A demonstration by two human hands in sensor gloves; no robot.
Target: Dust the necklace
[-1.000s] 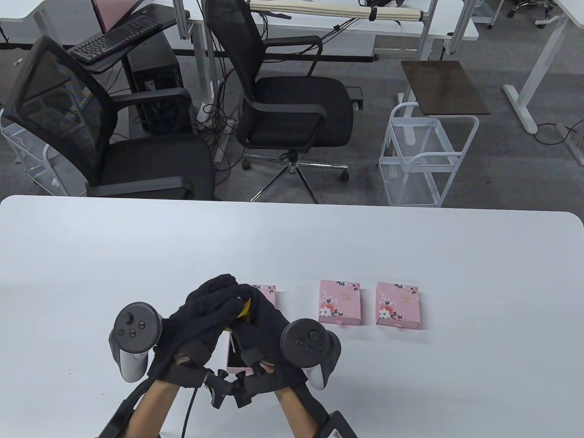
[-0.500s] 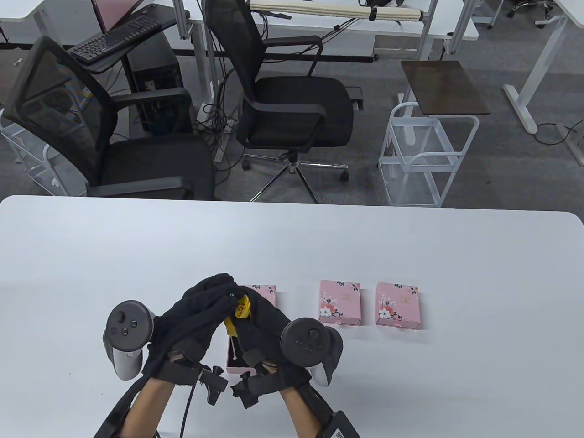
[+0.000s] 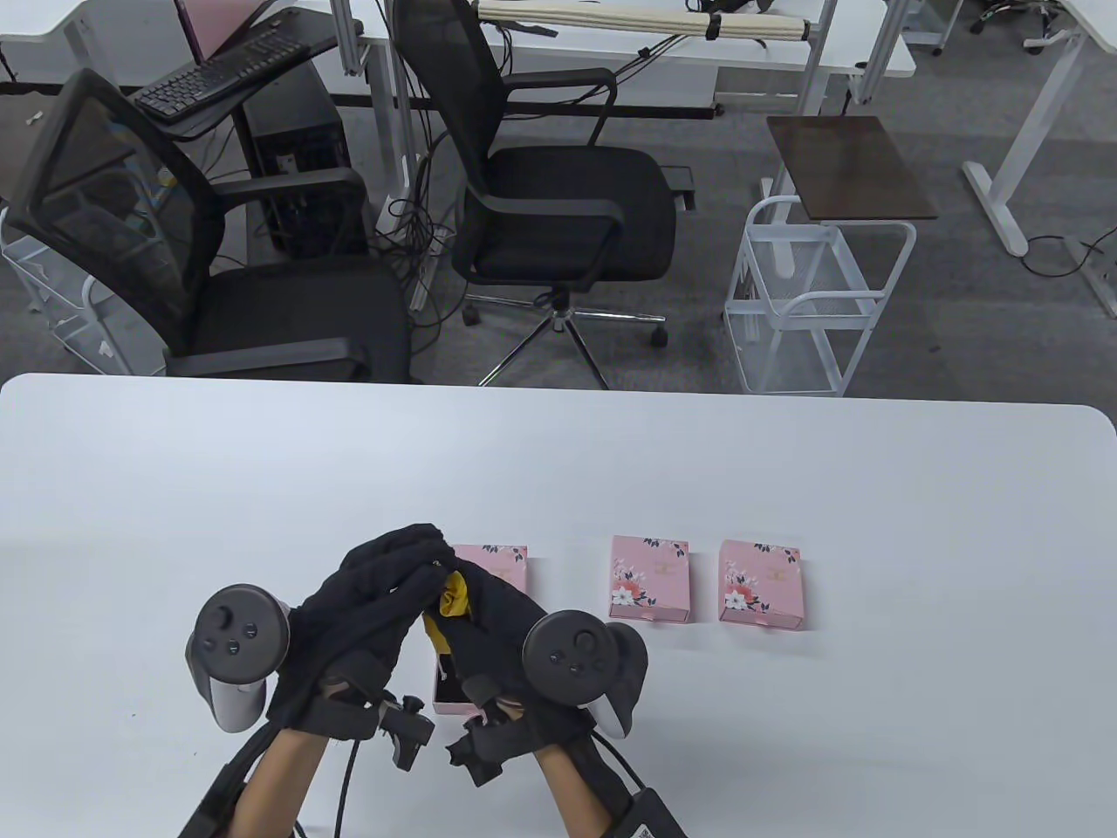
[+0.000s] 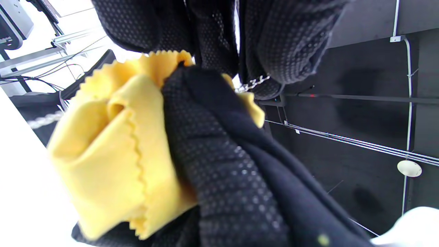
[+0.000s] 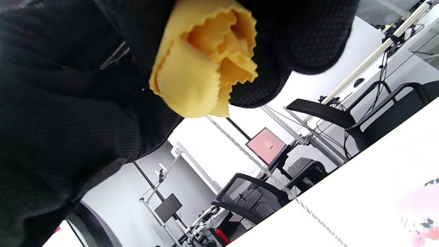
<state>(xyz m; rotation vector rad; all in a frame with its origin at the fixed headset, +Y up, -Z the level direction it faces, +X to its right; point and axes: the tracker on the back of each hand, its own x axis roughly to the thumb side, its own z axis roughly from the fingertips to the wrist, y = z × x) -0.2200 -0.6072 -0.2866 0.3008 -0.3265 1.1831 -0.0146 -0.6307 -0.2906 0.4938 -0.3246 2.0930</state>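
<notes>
My left hand [image 3: 410,567] pinches the thin silver necklace chain [image 4: 252,84] at its fingertips [image 4: 291,44]. Close against it, my right hand [image 3: 476,615] grips a folded yellow cloth [image 3: 453,599] wrapped around the chain. In the right wrist view the chain [image 5: 247,151] hangs from under the yellow cloth [image 5: 205,68] down to the table. The left wrist view shows the yellow cloth [image 4: 113,147] bunched in the right hand's fingers [image 4: 219,154]. Under both hands lies an open pink box tray [image 3: 454,694], with its flowered pink lid [image 3: 502,563] just behind. How the chain's far end lies is hidden.
Two shut flowered pink boxes [image 3: 650,578] [image 3: 759,583] lie to the right of my hands on the white table [image 3: 262,471]. Beyond the far edge stand two black office chairs [image 3: 541,201] and a white wire cart [image 3: 812,297].
Both hands have drifted a little to the left and toward me, still pressed together. The yellow cloth has slid slightly lower along the chain.
</notes>
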